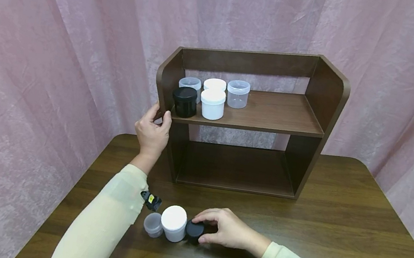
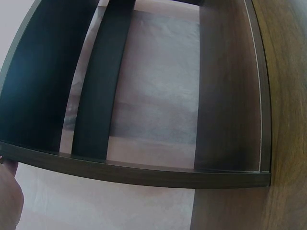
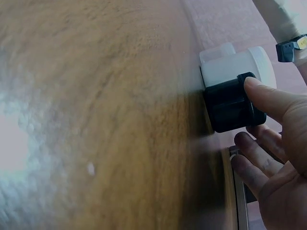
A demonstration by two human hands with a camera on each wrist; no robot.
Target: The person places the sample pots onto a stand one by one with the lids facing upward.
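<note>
The left hand (image 1: 152, 131) grips the left wall of the brown shelf (image 1: 320, 102). Near the front of the surface (image 1: 336, 242) stand a clear jar (image 1: 153, 224), a white jar (image 1: 173, 223) and a black jar (image 1: 194, 230), touching; the right hand (image 1: 225, 228) curls around the black jar's right side.

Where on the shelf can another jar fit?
The top board is bare from the clear jar to the right wall. The bottom opening is bare too. The left end is crowded: five jars near the left hand. The right hand touches a black jar.
</note>
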